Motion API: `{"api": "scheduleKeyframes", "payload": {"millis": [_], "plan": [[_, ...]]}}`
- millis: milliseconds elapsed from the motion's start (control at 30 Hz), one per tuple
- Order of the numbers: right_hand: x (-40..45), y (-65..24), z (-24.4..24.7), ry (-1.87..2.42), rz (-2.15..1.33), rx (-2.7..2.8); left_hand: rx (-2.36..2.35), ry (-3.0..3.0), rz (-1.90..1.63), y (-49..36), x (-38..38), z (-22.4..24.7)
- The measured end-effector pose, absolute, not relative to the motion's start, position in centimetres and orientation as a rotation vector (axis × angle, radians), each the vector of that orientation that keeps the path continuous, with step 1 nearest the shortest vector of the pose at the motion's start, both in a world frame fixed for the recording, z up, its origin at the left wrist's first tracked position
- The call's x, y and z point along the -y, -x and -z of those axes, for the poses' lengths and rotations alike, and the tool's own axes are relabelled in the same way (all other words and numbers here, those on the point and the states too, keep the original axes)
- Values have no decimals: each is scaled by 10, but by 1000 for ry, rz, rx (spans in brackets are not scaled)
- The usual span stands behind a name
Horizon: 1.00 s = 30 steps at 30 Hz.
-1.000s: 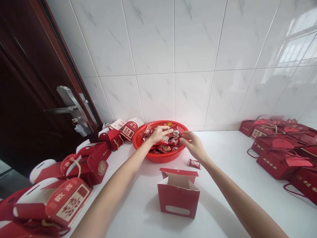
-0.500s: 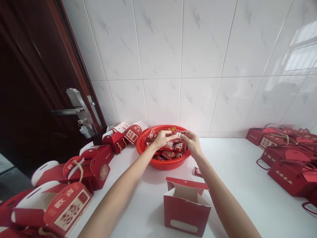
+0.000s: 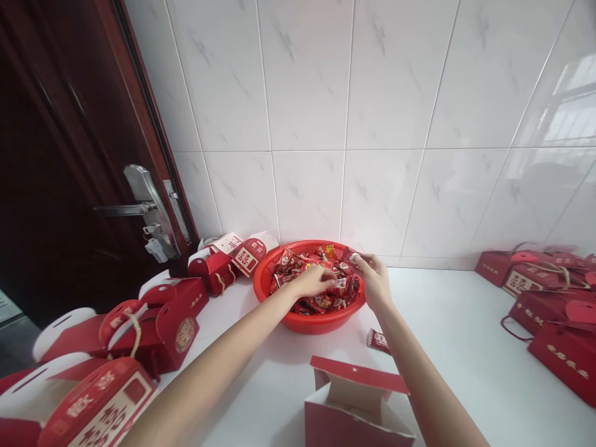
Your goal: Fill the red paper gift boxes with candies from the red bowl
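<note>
A round red plastic basket (image 3: 316, 324) full of red-wrapped candies (image 3: 321, 303) stands near the wall. My left hand (image 3: 315, 280) is over the candies, its fingers bent down onto them; what they hold, if anything, is hidden. At the basket's right rim, my right hand (image 3: 376, 279) pinches a wrapped candy (image 3: 354, 258). An open red box (image 3: 356, 416) stands in front, nearest to me. Between this box and the basket, one dark red packet (image 3: 378, 340) lies on the white table (image 3: 437, 347).
Several red gift boxes (image 3: 172, 323) with cord handles line the left side. More red boxes (image 3: 554, 316) sit at the right edge. Behind the table is a tiled wall (image 3: 386, 192); a dark door with a metal handle (image 3: 151, 211) is at the left.
My hands have moved apart. The left has gone down into the candies, and the right has shifted to the basket's right rim with a candy. The view has tilted slightly.
</note>
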State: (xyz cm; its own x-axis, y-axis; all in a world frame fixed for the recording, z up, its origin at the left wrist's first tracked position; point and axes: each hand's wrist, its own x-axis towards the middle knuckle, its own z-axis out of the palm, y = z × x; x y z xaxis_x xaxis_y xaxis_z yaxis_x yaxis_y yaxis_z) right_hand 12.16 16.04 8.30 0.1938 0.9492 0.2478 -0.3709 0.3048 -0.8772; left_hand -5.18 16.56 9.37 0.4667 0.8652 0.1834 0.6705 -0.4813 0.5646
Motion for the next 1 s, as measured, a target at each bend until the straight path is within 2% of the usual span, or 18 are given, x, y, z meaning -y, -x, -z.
{"api": "scheduleKeyframes", "payload": {"millis": [200, 300, 433, 700, 1000], "plan": [[-164, -123, -79, 789, -1062, 956, -1555, -2739, 70, 32, -171, -96], [-163, -123, -79, 821, -1036, 999, -1548, -2735, 228, 23, -181, -100], [-163, -123, -79, 848, -990, 1051, -1487, -2592, 74, 22, -200, -97], [-162, -123, -80, 907, -917, 1098, -1301, -2258, -525, 33, -215, -87], [-149, -121, -91, 897, -931, 1152, -1723, -2309, -826, 38, -203, -109]]}}
